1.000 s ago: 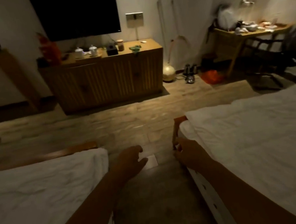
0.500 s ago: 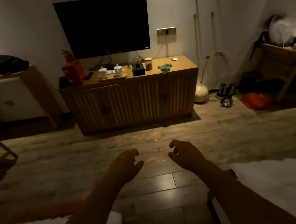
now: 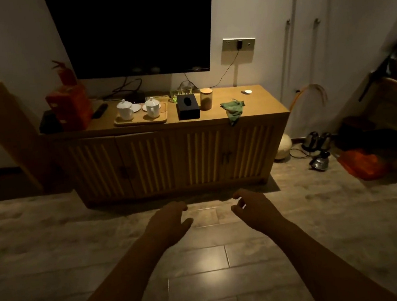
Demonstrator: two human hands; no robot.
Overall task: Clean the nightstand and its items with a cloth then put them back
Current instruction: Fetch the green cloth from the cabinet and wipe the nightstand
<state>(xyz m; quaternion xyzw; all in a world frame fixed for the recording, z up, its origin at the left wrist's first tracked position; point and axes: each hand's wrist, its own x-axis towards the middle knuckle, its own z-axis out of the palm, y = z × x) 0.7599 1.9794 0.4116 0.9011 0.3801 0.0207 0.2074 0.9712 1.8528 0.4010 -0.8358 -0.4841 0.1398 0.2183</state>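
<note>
My left hand [image 3: 169, 223] and right hand [image 3: 255, 209] hang empty, fingers loosely curled apart. The green cloth [image 3: 233, 108] lies well ahead on the wooden cabinet [image 3: 257, 110], now closer; the beds have gone.

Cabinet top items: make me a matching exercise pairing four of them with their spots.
Things:
1. green cloth
2. black tissue box
3. white lidded cups
4. remote control

Places:
A. on the wooden tray
B. hanging over the cabinet's front edge
C. beside the red extinguisher box
D. next to the cork-lidded jar

Pairs: 1-B, 2-D, 3-A, 4-C
</note>
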